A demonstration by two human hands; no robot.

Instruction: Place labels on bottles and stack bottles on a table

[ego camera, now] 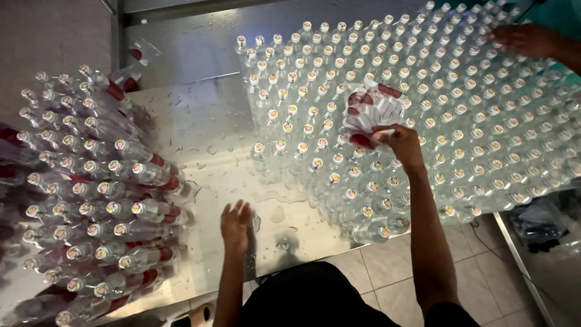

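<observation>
Labels (372, 112) partly hidden by right hand (400, 144)

Open wet strip of steel table (212, 139) runs between stacked lying bottles (97, 200) at left and dense block of upright bottles (460, 121) at right. Left hand (235, 223) occupies strip's near end. Upright block packed tight; access only from above. Another person's hand (525, 39) over far right corner.

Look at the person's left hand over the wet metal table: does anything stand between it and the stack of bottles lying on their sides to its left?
Nothing visible does. The left hand is over bare, wet table, and only open tabletop separates it from the stacked bottles. The right hand holds a wad of labels elsewhere.
</observation>
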